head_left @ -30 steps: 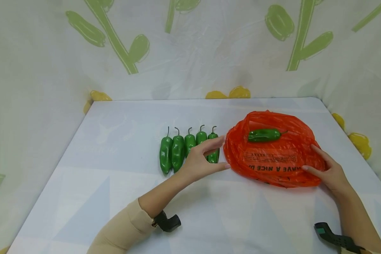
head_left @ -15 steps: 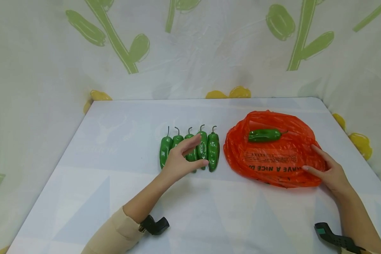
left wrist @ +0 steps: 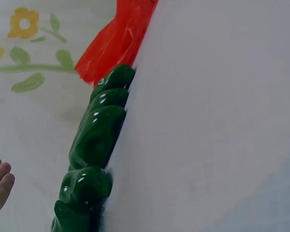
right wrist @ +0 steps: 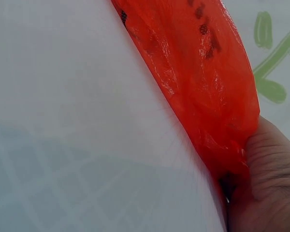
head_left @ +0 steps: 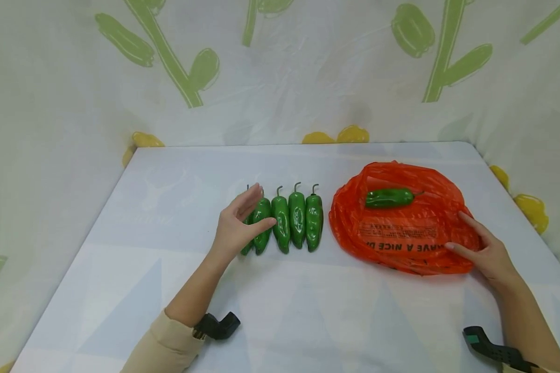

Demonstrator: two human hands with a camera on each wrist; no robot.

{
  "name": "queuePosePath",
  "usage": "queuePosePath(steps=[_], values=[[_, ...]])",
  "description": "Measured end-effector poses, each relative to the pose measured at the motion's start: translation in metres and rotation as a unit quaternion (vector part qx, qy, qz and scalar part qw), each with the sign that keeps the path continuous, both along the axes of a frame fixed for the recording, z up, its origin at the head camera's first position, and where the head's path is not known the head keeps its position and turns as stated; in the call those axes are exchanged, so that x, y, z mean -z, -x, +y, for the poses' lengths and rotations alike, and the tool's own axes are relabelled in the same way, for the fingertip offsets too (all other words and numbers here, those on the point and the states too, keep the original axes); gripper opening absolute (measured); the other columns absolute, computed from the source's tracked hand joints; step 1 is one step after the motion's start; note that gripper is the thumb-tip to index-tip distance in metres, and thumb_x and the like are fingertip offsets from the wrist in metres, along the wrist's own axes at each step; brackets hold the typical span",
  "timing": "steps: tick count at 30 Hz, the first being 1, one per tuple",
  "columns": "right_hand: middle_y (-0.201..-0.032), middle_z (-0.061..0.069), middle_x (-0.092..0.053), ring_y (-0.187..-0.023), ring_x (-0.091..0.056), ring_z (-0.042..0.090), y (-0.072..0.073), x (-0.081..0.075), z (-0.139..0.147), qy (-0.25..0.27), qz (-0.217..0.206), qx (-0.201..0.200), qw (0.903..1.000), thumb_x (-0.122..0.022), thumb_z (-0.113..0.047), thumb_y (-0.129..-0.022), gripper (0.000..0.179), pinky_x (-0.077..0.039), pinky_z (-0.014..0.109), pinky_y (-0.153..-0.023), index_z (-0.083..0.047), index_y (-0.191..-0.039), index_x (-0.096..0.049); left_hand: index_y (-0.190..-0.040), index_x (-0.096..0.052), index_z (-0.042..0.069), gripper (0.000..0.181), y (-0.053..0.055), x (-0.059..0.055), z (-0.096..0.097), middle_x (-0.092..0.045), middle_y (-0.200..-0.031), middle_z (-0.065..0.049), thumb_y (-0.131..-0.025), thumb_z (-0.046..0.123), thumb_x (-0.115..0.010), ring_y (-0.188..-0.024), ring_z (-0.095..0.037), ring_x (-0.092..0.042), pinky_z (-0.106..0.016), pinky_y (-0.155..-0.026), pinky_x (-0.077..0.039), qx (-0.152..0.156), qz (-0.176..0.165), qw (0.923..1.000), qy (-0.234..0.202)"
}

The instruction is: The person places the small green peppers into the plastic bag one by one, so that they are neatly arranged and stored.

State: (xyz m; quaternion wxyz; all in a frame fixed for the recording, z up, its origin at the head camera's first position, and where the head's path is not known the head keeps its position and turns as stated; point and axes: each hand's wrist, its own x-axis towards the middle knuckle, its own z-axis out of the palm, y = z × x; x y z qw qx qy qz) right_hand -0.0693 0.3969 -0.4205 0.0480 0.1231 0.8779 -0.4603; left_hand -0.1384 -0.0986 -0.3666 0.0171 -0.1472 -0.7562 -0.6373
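Observation:
Several glossy green chili peppers (head_left: 297, 217) lie side by side in a row on the table, stems pointing away. My left hand (head_left: 235, 223) is over the left end of the row, thumb and fingers spread apart with nothing held; it partly hides the leftmost pepper. In the left wrist view, fingers (left wrist: 1, 181) of this hand show beside the row of peppers. An orange-red plastic bag (head_left: 401, 254) with black print lies open to the right. One green pepper (head_left: 389, 198) lies in it. My right hand (head_left: 490, 259) holds the bag's right edge, thumb over the plastic.
The white table (head_left: 168, 207) has pale blue triangles. Its back edge meets a pale curtain (head_left: 308, 77) printed with green stems and yellow flowers. Black wrist cameras (head_left: 219, 326) sit on both forearms.
My left hand has moved left, from beside the bag, across the row of peppers to its left end. My right hand and the bag have stayed in place.

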Motion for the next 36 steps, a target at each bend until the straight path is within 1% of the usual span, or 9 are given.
queuePosePath(steps=[7, 11, 13, 17, 21, 23, 29, 31, 36], values=[[-0.160, -0.002, 0.005, -0.146, 0.007, 0.028, 0.001, 0.000, -0.001, 0.005, -0.005, 0.007, 0.9999, -0.059, -0.037, -0.092, 0.075, -0.032, 0.001, -0.087, -0.044, -0.148, -0.010, -0.143, -0.041, 0.010, 0.076, 0.008, -0.005, -0.014, -0.048, -0.142, -0.006, -0.076, 0.006, -0.078, -0.130, -0.015, -0.046, -0.024, -0.105, -0.037, -0.032, 0.002, 0.9994, -0.008], [-0.160, -0.002, 0.004, -0.146, 0.006, 0.027, 0.002, 0.001, -0.001, 0.006, -0.003, 0.008, 0.9999, -0.059, -0.037, -0.092, 0.075, -0.033, 0.000, -0.085, -0.044, -0.148, -0.011, -0.144, -0.039, 0.010, 0.078, 0.012, -0.004, -0.022, -0.046, -0.144, -0.004, -0.076, 0.006, -0.078, -0.130, -0.014, -0.045, -0.023, -0.105, -0.037, -0.049, -0.013, 0.9987, -0.006], [-0.160, -0.004, 0.004, -0.146, 0.006, 0.026, 0.002, 0.001, -0.001, 0.011, -0.001, 0.008, 0.9999, -0.059, -0.036, -0.092, 0.075, -0.031, 0.000, -0.087, -0.044, -0.148, -0.011, -0.145, -0.037, 0.009, 0.078, 0.015, -0.002, -0.025, -0.045, -0.145, -0.005, -0.077, 0.006, -0.077, -0.131, -0.015, -0.044, -0.023, -0.105, -0.036, -0.056, -0.021, 0.9982, -0.005], [-0.159, -0.009, 0.005, -0.146, 0.007, 0.023, 0.001, 0.002, -0.001, 0.024, 0.003, 0.007, 0.9997, -0.059, -0.034, -0.092, 0.074, -0.028, 0.000, -0.090, -0.044, -0.148, -0.012, -0.145, -0.036, 0.007, 0.078, 0.020, 0.005, -0.032, -0.043, -0.145, -0.010, -0.078, 0.006, -0.076, -0.132, -0.019, -0.043, -0.028, -0.108, -0.035, -0.065, -0.038, 0.9971, -0.005], [-0.159, -0.011, 0.004, -0.146, 0.007, 0.021, 0.001, 0.003, 0.000, 0.032, 0.004, 0.004, 0.9995, -0.059, -0.033, -0.093, 0.074, -0.030, 0.002, -0.091, -0.044, -0.148, -0.012, -0.146, -0.036, 0.010, 0.078, 0.023, 0.013, -0.036, -0.043, -0.145, -0.011, -0.079, 0.010, -0.076, -0.132, -0.023, -0.043, -0.034, -0.109, -0.035, -0.066, -0.063, 0.9958, 0.011], [-0.159, -0.010, 0.005, -0.146, 0.007, 0.022, 0.001, 0.002, 0.000, 0.027, 0.003, 0.003, 0.9996, -0.059, -0.034, -0.093, 0.074, -0.030, 0.001, -0.091, -0.044, -0.148, -0.012, -0.146, -0.036, 0.010, 0.078, 0.026, 0.016, -0.039, -0.043, -0.146, -0.012, -0.079, 0.013, -0.076, -0.133, -0.023, -0.042, -0.036, -0.109, -0.034, -0.064, -0.074, 0.9950, 0.022], [-0.160, -0.005, 0.004, -0.146, 0.005, 0.026, 0.004, 0.001, -0.001, 0.018, 0.002, 0.005, 0.9998, -0.059, -0.036, -0.092, 0.075, -0.034, 0.002, -0.087, -0.044, -0.149, -0.011, -0.148, -0.030, 0.008, 0.083, 0.036, 0.028, -0.046, -0.040, -0.147, -0.012, -0.079, 0.016, -0.077, -0.135, -0.026, -0.039, -0.038, -0.110, -0.033, -0.053, -0.103, 0.9922, 0.045], [-0.160, -0.005, 0.004, -0.146, 0.005, 0.026, 0.004, 0.002, -0.001, 0.022, 0.002, 0.004, 0.9998, -0.059, -0.036, -0.092, 0.074, -0.036, 0.003, -0.086, -0.044, -0.149, -0.012, -0.148, -0.028, 0.008, 0.085, 0.037, 0.032, -0.048, -0.039, -0.148, -0.012, -0.079, 0.016, -0.077, -0.136, -0.027, -0.038, -0.039, -0.110, -0.033, -0.050, -0.119, 0.9901, 0.057], [-0.160, 0.001, 0.006, -0.145, 0.007, 0.031, 0.001, 0.000, 0.000, 0.008, -0.011, 0.005, 0.9999, -0.059, -0.038, -0.092, 0.075, -0.035, 0.003, -0.087, -0.044, -0.149, -0.011, -0.150, -0.026, 0.010, 0.088, 0.037, 0.039, -0.047, -0.038, -0.148, -0.013, -0.079, 0.019, -0.077, -0.135, -0.030, -0.039, -0.040, -0.107, -0.036, -0.044, -0.150, 0.9834, 0.093]])
